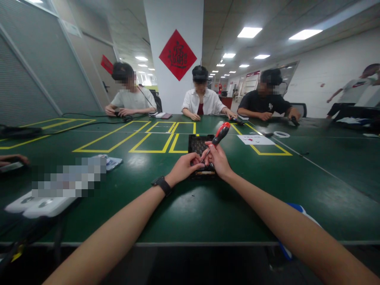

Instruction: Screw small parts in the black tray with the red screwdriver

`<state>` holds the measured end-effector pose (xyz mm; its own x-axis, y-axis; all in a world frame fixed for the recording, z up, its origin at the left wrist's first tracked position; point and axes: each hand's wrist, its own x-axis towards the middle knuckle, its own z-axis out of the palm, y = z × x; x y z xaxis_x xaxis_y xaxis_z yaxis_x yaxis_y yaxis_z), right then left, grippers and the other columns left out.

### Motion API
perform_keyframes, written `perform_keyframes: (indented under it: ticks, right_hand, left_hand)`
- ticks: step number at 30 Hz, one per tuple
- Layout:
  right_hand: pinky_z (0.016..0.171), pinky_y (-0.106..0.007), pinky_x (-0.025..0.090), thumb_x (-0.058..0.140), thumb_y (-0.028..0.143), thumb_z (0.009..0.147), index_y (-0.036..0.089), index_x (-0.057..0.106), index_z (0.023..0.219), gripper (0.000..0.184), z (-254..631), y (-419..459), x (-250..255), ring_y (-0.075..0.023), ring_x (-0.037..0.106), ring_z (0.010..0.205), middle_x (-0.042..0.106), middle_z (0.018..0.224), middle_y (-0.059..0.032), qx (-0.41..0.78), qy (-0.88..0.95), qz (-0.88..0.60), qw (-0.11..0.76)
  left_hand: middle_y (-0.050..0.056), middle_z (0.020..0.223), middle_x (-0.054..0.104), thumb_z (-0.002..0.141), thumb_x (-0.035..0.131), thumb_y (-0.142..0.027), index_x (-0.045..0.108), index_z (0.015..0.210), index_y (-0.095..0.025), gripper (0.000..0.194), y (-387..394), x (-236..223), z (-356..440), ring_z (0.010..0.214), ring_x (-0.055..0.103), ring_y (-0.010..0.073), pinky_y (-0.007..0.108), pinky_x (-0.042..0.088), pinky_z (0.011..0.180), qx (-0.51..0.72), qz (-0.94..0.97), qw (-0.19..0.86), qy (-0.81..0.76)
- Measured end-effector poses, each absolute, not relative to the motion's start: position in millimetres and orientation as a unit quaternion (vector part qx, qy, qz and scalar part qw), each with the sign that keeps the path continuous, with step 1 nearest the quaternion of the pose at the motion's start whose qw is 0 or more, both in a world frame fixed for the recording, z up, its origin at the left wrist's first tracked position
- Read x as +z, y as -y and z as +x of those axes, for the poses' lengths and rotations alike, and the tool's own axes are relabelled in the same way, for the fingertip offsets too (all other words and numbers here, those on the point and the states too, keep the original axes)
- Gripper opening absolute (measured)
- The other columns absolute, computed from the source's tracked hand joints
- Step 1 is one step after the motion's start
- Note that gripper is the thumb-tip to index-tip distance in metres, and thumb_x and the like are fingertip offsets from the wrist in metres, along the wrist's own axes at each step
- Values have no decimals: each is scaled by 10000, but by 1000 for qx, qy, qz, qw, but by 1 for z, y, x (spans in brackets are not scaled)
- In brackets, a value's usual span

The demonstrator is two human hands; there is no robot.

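A red-and-black screwdriver (221,133) is held at a slant in my right hand (220,161), handle up and thin shaft pointing down to the left. Beneath both hands lies an open black case (193,143) with a dark, patterned inside. My left hand (184,167), with a black watch on the wrist, is over the case's left side. Its thumb and fingertips pinch together close to the screwdriver's tip, and whatever is between them is too small to make out. My fingers cover much of the case's middle.
Yellow tape outlines (111,150) mark the green table (160,213). White long housings (49,206) with cables lie at the left, partly blurred out. A paper sheet (255,139) and a white tape roll (281,134) lie right. Several people sit or stand beyond; another person's hand (13,160) is at the left edge.
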<state>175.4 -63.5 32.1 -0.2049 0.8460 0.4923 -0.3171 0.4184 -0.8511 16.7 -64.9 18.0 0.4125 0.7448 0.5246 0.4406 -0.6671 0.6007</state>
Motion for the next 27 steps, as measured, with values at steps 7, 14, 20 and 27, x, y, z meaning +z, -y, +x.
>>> perform_keyframes:
  ticks: [7,14,20,27]
  right_hand:
    - [442,-197,395,411,452,858,210,411,1070,322,176,63,31,-69,511,435,610,673,25,501,610,-215,574]
    - [440,-198,390,403,442,864,215,418,1073,309,177,61,30,-68,506,429,605,674,28,495,612,-219,577]
    - [447,-202,389,402,440,866,210,422,1084,317,176,63,32,-72,515,439,627,698,10,492,618,-225,570]
    - [454,-203,401,417,446,856,210,414,1098,338,177,61,30,-73,526,456,632,717,10,503,617,-218,565]
  left_hand:
    - [5,686,598,789,549,-357,621,808,-126,243,65,18,15,598,486,94,217,372,590,392,823,207,-356]
    - [-3,698,581,773,570,-377,600,830,-138,247,67,20,17,618,487,97,217,376,598,401,822,196,-353]
    - [-39,577,475,733,605,-411,551,719,-132,285,66,18,17,527,399,76,199,314,510,400,812,199,-376]
    - [0,689,566,846,456,-311,610,814,-134,237,65,18,16,627,471,100,222,351,610,385,840,171,-343]
